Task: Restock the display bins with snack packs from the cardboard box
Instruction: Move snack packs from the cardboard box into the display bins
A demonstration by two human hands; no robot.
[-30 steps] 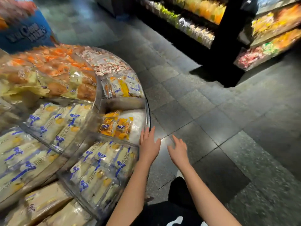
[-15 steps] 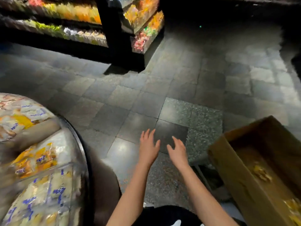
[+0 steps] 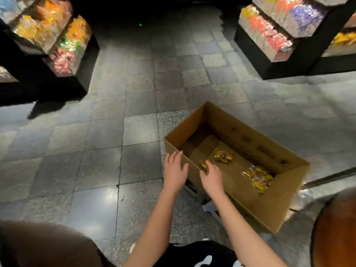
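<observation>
Brown cardboard box [image 3: 248,134], open-topped, sits right of frame centre on grey floor tiles [image 3: 100,132]; yellow snack packs [image 3: 258,177] lie inside. Left hand [image 3: 174,171] and right hand [image 3: 212,178] hover at its near-left corner, fingers extended, holding nothing.

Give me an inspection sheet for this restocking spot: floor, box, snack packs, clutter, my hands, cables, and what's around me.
Surface: grey tiled floor, glossy in patches.
Job's things: open cardboard box, nearly empty; a few yellow snack packs lie on its bottom.
Clutter: nothing seen.
Hands: left hand open over the box's near corner; right hand open, fingertips by one pack, contact unclear.
Cables: nothing seen.
Surroundings: dark display shelves of colourful packets on both sides.
</observation>
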